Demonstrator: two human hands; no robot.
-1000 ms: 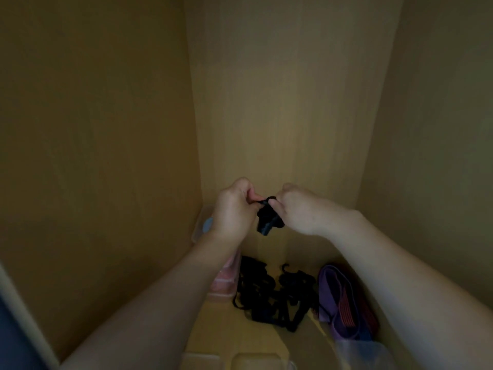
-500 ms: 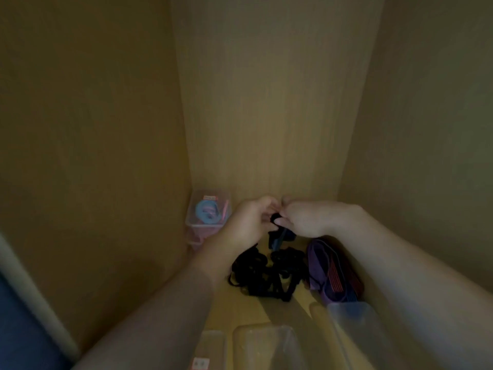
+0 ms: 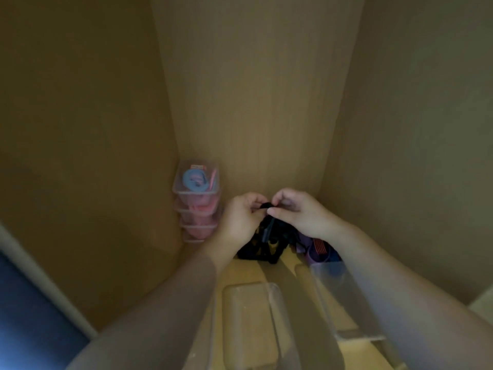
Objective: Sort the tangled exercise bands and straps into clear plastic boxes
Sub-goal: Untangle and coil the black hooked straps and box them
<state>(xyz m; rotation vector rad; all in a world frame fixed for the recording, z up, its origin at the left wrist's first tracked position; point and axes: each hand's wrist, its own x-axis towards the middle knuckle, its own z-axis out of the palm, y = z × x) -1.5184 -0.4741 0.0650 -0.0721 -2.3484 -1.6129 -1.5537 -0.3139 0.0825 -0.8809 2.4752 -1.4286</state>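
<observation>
Inside a dim wooden cupboard, my left hand and my right hand meet at the back and both pinch the top of a black strap. The strap hangs down into a tangled pile of black straps on the cupboard floor. To the right of the pile lies a purple band with a red striped patch. An empty clear plastic box sits near me between my forearms, and another clear box lies under my right forearm.
A stack of lidded clear boxes holding blue and pink bands stands in the back left corner. Wooden walls close in on the left, back and right. A dark blue surface shows at the lower left, outside the cupboard.
Both hands have come lower toward the black pile, still pinching the strap. The view has tilted down, so the near clear boxes and the stacked boxes now show.
</observation>
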